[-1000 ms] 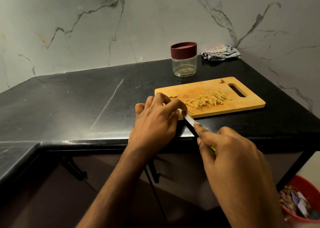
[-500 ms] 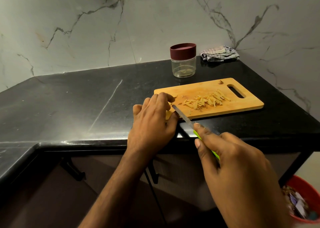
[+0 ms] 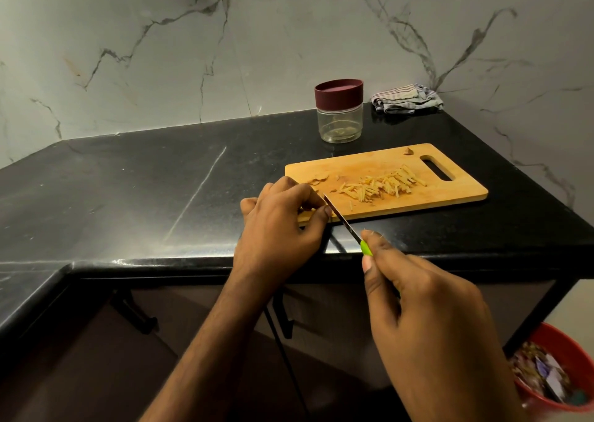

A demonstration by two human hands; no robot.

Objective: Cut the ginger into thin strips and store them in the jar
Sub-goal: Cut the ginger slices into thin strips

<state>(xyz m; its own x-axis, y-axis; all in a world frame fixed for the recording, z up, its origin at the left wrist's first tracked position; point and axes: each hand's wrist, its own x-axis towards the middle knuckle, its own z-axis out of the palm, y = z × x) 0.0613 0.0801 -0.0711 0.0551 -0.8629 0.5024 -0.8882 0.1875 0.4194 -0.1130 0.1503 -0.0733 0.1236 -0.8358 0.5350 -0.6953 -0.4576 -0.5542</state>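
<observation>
A wooden cutting board (image 3: 450,193) lies on the black counter, with a pile of thin ginger strips (image 3: 382,185) in its middle and a few ginger slices (image 3: 318,179) near its left end. My left hand (image 3: 283,225) curls over the board's near left corner and pinches a small ginger piece, mostly hidden under the fingers. My right hand (image 3: 427,319) grips a green-handled knife (image 3: 345,222); the blade tip rests beside my left fingertips. A clear jar (image 3: 339,123) with a maroon lid (image 3: 339,92) on stands behind the board.
The black counter (image 3: 144,190) wraps round to the left under a marble wall. A folded striped cloth (image 3: 406,98) lies in the back right corner. A red bin (image 3: 559,373) with scraps sits on the floor at the lower right.
The knife blade has slid forward and left along the board, its tip now next to my left fingertips. My left hand has stayed at the board's corner.
</observation>
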